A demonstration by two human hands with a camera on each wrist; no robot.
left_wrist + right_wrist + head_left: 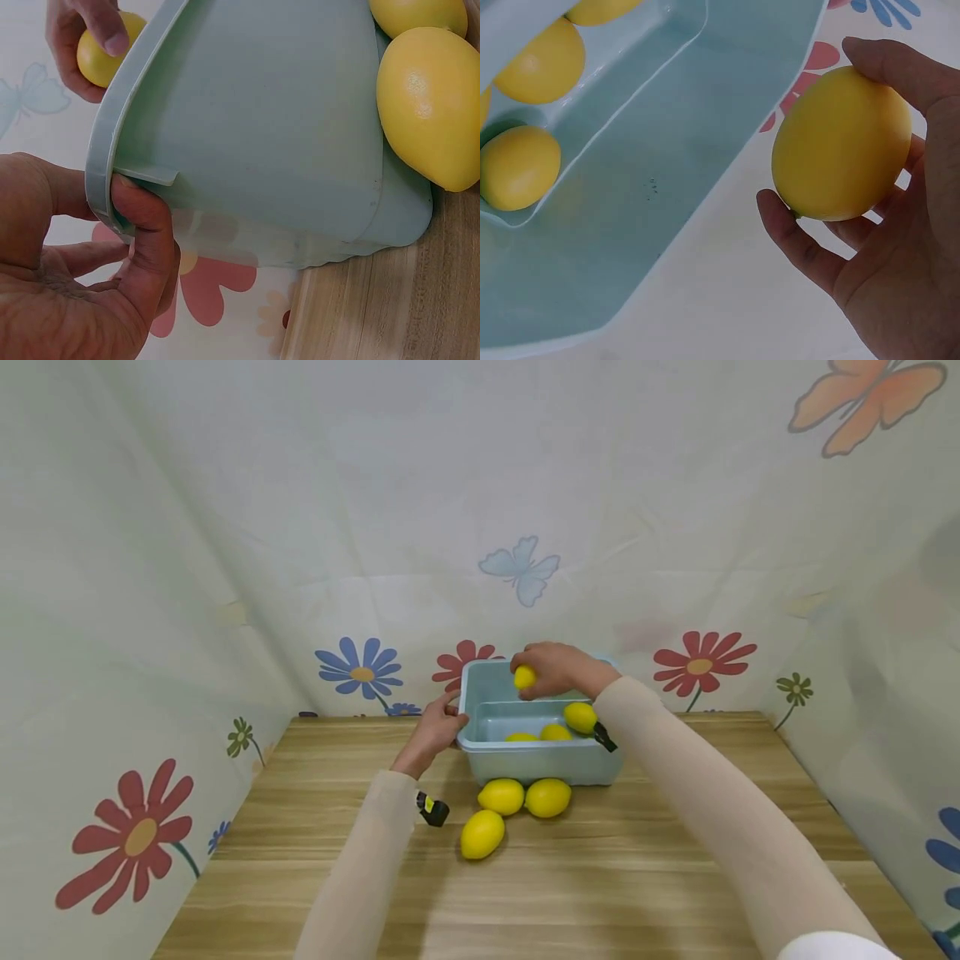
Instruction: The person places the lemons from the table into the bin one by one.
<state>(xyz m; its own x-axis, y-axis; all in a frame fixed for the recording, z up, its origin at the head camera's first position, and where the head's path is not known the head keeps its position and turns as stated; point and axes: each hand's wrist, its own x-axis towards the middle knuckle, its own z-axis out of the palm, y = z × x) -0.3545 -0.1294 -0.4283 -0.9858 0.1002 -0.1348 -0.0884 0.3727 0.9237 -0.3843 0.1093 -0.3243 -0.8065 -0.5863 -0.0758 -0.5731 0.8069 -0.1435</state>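
My right hand (553, 668) grips a yellow lemon (841, 144) above the pale blue plastic bin (540, 767). Thumb and fingers wrap round the fruit in the right wrist view. With my left hand (90, 262) I hold the bin's left rim, thumb on one side and curled fingers under the lip. Inside the bin lie several lemons, one of them a lemon (580, 717) at the right side. Three more rest on the table before it: a left lemon (501, 797), a right lemon (548, 798) and a nearer lemon (482, 835).
The bin stands on a wood-grain table (600, 893) toward its back edge. Behind and on both sides hangs a pale cloth (405, 527) printed with flowers and butterflies. A small black device (432, 810) sits at my left wrist.
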